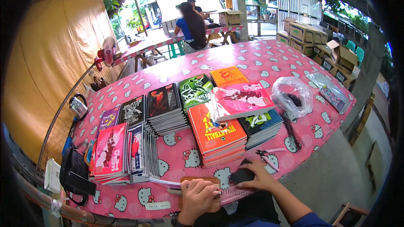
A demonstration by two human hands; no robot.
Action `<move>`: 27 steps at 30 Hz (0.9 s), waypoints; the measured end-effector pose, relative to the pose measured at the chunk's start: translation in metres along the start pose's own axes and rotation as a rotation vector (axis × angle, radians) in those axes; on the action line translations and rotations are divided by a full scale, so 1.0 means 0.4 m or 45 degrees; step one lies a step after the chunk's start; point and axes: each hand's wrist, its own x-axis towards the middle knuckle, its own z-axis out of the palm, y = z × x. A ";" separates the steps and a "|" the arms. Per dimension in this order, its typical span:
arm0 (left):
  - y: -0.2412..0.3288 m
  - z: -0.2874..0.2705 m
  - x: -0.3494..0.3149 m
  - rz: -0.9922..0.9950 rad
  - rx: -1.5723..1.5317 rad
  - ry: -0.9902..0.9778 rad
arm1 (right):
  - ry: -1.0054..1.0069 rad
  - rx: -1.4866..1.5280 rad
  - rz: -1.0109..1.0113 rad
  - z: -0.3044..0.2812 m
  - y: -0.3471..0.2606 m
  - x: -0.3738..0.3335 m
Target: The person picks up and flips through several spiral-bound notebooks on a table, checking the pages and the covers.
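Near the front edge of the table, my left hand is closed above a small wooden board. Its fingers hide what they grip; a pale, thin strip shows at their left. A thin spiral binding coil runs rightward from beside that hand. My right hand has its fingers around a dark, rounded black object resting at the table edge. Pliers with pink handles lie just beyond my right hand. Behind both hands rises a stack of orange spiral notebooks.
More notebook stacks include a pink one at left and a pink-covered pile. At right lie loose black coils and a clear plastic bag. A black bag sits at left. Two people sit at a far table; cartons stand behind.
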 end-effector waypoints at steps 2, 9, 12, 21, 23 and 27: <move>0.022 -0.015 0.013 -0.033 -0.024 0.025 | -0.129 0.637 0.120 -0.014 -0.004 -0.038; 0.008 0.001 -0.009 -0.132 -0.028 -0.005 | -0.077 2.762 0.261 0.146 0.023 -0.168; 0.035 -0.008 0.017 -0.149 -0.172 0.119 | -0.088 2.625 0.248 0.144 0.000 -0.128; 0.076 -0.014 0.022 -0.238 0.000 0.039 | -0.107 2.440 0.217 0.129 -0.078 0.010; 0.076 -0.017 0.024 -0.251 -0.036 0.102 | -0.238 2.165 0.198 0.116 -0.055 0.016; 0.078 -0.025 0.021 -0.237 0.074 0.009 | -0.263 1.038 0.105 0.054 -0.085 0.050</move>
